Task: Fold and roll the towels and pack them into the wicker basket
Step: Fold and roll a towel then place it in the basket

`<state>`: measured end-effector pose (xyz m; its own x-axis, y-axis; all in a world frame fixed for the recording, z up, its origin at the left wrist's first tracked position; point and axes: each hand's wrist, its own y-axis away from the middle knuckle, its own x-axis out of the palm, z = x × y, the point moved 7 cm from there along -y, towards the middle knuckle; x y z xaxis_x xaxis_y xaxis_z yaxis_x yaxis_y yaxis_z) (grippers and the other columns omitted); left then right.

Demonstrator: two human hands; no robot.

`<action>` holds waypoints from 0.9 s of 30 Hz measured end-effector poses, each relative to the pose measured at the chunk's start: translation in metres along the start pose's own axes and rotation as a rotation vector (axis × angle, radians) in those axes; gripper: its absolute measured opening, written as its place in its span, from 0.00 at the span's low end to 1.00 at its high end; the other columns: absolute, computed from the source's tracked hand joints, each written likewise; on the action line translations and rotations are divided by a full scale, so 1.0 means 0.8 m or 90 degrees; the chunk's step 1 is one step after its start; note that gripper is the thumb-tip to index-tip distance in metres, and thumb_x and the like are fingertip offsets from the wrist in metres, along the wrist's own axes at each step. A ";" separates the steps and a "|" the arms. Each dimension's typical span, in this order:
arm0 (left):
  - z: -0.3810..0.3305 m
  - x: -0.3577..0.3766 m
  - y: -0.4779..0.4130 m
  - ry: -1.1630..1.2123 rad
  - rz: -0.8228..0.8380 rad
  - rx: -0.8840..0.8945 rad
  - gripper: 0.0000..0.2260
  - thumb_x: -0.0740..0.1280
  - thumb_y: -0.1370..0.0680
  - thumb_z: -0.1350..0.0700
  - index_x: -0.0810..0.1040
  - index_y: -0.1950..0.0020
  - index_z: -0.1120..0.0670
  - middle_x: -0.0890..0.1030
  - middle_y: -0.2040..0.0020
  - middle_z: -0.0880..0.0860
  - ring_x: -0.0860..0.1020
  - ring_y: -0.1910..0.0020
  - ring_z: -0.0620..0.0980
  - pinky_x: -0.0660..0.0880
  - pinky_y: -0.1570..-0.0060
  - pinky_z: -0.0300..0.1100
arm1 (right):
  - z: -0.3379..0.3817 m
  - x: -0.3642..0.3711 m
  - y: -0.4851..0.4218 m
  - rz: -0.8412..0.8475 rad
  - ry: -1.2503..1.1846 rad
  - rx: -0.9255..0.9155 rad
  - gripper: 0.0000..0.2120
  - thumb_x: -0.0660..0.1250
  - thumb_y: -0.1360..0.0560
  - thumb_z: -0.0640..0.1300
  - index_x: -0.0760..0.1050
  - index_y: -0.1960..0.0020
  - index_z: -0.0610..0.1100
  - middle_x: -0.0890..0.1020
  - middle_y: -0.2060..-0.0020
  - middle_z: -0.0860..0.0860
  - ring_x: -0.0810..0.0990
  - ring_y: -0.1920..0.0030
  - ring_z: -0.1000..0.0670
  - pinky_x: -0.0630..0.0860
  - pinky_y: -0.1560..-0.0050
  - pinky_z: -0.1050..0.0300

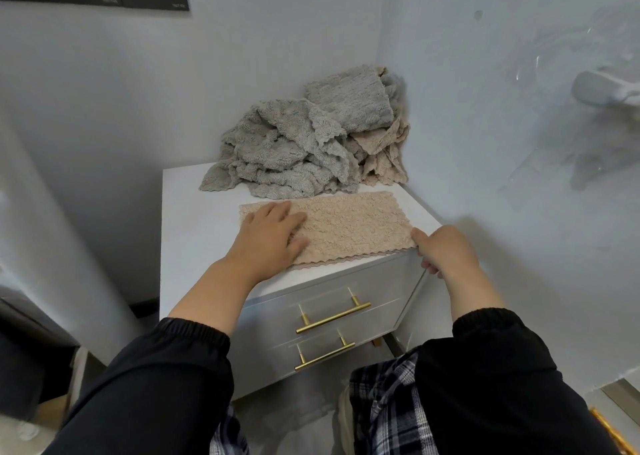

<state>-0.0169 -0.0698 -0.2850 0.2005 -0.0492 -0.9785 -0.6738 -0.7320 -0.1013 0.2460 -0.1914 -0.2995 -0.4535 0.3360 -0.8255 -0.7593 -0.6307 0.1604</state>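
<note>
Beige towel (349, 226) lying folded on the white cabinet top (194, 219).
Left hand (266, 236) is pressing it, fingers (292, 217) flat; right hand (446, 250) is pinching its right corner. Beyond the fingertips, a crumpled towel pile (294, 150) is filling the wall corner (384, 39).

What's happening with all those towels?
A person is folding a beige towel laid flat on top of a white drawer cabinet. The left hand presses down flat on the towel's left end, and the right hand pinches its right edge at the cabinet's corner. Behind it, a heap of grey and beige towels lies crumpled against the wall, not yet folded.
</note>
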 end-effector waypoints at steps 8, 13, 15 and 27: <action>-0.019 -0.021 -0.009 -0.086 0.046 -0.003 0.22 0.54 0.21 0.37 0.78 0.42 0.50 0.79 0.47 0.52 0.76 0.48 0.51 0.72 0.55 0.44 | 0.002 0.012 0.016 0.140 -0.282 0.059 0.23 0.62 0.22 0.55 0.75 0.63 0.37 0.77 0.74 0.44 0.72 0.79 0.50 0.70 0.77 0.63; -0.049 -0.034 -0.001 -0.074 -0.058 0.023 0.17 0.56 0.20 0.43 0.79 0.50 0.52 0.80 0.53 0.50 0.77 0.53 0.51 0.74 0.57 0.43 | 0.015 -0.013 0.008 -0.054 -0.299 -0.043 0.15 0.66 0.24 0.48 0.78 0.50 0.35 0.81 0.62 0.45 0.79 0.63 0.46 0.75 0.62 0.54; -0.058 -0.025 -0.002 -0.043 -0.078 0.082 0.16 0.57 0.20 0.45 0.74 0.37 0.50 0.76 0.40 0.50 0.73 0.42 0.51 0.73 0.47 0.46 | 0.026 -0.019 0.015 -0.123 -0.190 -0.086 0.17 0.65 0.24 0.48 0.76 0.41 0.38 0.80 0.50 0.46 0.78 0.48 0.45 0.70 0.52 0.56; -0.072 -0.031 -0.008 -0.202 0.011 0.028 0.12 0.55 0.19 0.50 0.71 0.58 0.53 0.79 0.50 0.54 0.77 0.51 0.55 0.66 0.62 0.42 | 0.117 0.030 0.071 -0.104 0.188 -0.304 0.20 0.59 0.22 0.50 0.70 0.33 0.45 0.64 0.32 0.41 0.61 0.33 0.40 0.63 0.36 0.50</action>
<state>0.0238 -0.1030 -0.2498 -0.0381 0.1577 -0.9868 -0.7071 -0.7020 -0.0849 0.1483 -0.1537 -0.2600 -0.1478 0.2892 -0.9458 -0.4827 -0.8557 -0.1863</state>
